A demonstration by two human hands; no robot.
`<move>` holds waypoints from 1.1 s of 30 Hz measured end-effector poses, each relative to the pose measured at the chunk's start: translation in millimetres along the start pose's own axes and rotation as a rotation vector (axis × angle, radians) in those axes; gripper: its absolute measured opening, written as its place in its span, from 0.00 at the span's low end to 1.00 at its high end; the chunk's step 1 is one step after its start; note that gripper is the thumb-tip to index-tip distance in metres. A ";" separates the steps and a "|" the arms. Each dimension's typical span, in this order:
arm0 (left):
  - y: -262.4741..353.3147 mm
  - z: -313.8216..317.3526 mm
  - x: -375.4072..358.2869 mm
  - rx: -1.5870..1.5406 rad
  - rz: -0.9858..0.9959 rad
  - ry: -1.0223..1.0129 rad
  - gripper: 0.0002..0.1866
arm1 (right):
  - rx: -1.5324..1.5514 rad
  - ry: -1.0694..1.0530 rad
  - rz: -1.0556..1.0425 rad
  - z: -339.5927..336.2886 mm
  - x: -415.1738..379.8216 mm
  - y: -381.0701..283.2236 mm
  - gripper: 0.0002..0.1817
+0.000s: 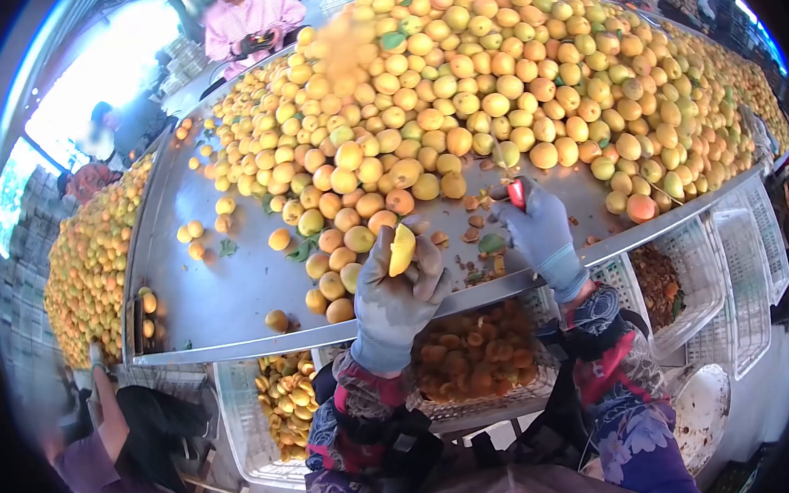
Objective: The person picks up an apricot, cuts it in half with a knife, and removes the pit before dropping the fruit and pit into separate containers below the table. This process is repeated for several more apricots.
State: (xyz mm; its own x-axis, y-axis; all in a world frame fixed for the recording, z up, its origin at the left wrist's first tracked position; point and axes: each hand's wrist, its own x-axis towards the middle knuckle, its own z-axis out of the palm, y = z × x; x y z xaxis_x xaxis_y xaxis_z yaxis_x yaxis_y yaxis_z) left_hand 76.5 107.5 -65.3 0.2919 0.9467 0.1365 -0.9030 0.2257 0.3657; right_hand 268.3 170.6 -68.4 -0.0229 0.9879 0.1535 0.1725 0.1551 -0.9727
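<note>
Left hand (396, 302), gloved: you pinch a yellow fruit piece (401, 251) between thumb and fingers, just inside the metal table's (210, 296) near edge. Right hand (538, 230), gloved: you grip a red-handled tool (517, 194); heaped fruit (457, 87) bounds the far side, exposed metal extends left.

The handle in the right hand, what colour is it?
The handle in the right hand is red where it shows, seen in the head view.
</note>
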 end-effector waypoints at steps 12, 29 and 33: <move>103.3 3.9 -184.0 1.102 0.603 0.660 0.13 | 0.017 -0.010 0.074 -11.8 2.0 0.2 0.07; 37.5 -19.6 4.0 2.408 0.068 0.280 0.23 | 0.232 -0.103 0.096 -6.3 -23.6 -27.7 0.14; 20.7 -23.7 23.0 2.491 -0.123 0.407 0.26 | 0.343 -0.145 0.155 -9.7 -22.3 -18.9 0.15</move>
State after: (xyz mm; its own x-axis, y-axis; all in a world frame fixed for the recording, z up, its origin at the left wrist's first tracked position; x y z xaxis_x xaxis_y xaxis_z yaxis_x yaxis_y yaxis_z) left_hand 57.0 139.4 -76.5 -0.0151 0.9981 0.0590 0.9623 -0.0015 0.2721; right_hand 275.1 145.6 -51.8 -0.1654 0.9862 -0.0021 -0.1529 -0.0277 -0.9879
